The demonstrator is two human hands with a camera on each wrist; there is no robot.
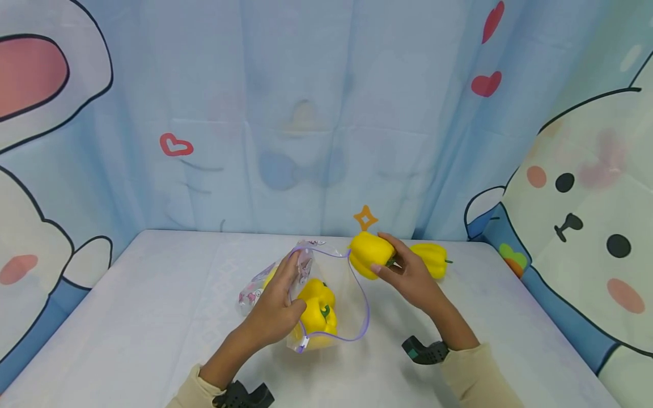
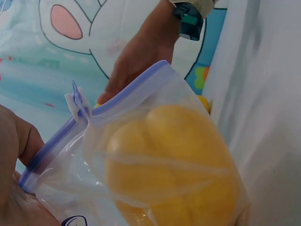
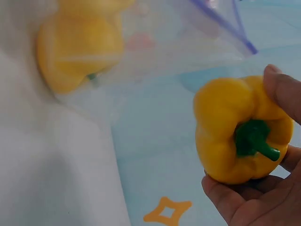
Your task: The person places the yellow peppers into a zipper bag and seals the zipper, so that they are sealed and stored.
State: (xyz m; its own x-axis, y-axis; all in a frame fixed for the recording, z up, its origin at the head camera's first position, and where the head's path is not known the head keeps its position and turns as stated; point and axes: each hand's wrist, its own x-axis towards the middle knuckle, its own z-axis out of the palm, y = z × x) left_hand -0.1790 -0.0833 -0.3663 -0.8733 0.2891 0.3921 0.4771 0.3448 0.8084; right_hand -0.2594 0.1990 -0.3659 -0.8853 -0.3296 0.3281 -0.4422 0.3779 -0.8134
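My left hand [image 1: 275, 309] grips one side of a clear zip bag [image 1: 352, 317] with a purple zip edge, its mouth spread wide. Inside the bag lie yellow bell peppers [image 1: 317, 309], seen blurred through the plastic in the left wrist view. Held between thumb and fingers of my right hand [image 1: 410, 275] is another yellow bell pepper [image 3: 240, 132], raised beside the bag's mouth at the right. Its green stem faces the right wrist camera. A further yellow bell pepper [image 1: 431, 259] lies on the table behind the right hand.
The white table [image 1: 153, 306] ends at a light blue curtain [image 1: 306, 141] printed with cartoon animals and hearts. A dark band with a device sits on each wrist; the right one [image 1: 425, 350] hangs just above the tabletop.
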